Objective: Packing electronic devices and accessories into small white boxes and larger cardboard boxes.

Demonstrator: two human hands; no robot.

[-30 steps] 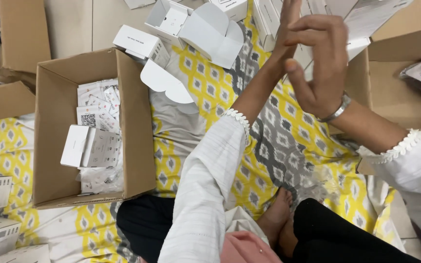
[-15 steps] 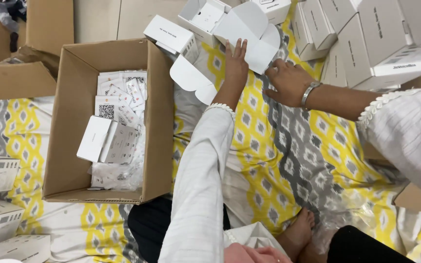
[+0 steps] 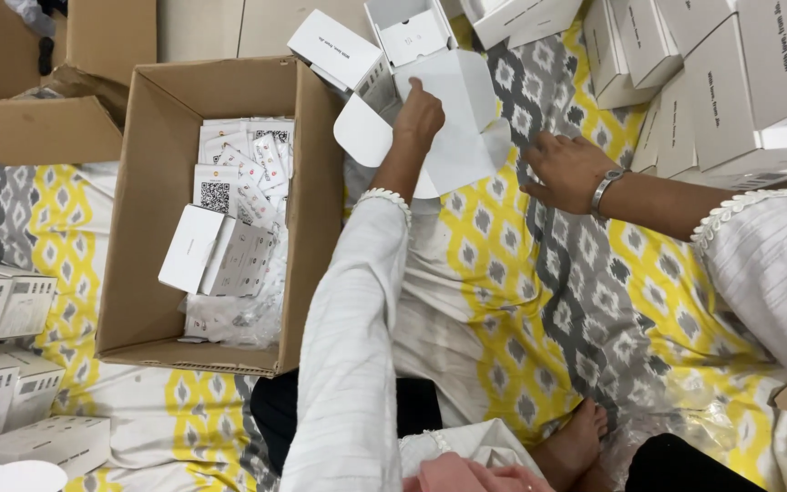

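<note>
Fingers of the left hand (image 3: 418, 114) pinch an unfolded white carton (image 3: 453, 118), steadying it; the right hand (image 3: 565, 169) rests spread and empty on the patterned sheet (image 3: 521, 301).

left hand (image 3: 419, 117) on open white carton (image 3: 453, 118) | right hand (image 3: 565, 170) on patterned cloth (image 3: 539, 301)

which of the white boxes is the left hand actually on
The unfolded flat white box just right of the cardboard carton; the left hand rests on its open panel. The other white boxes are assembled and untouched.
</note>
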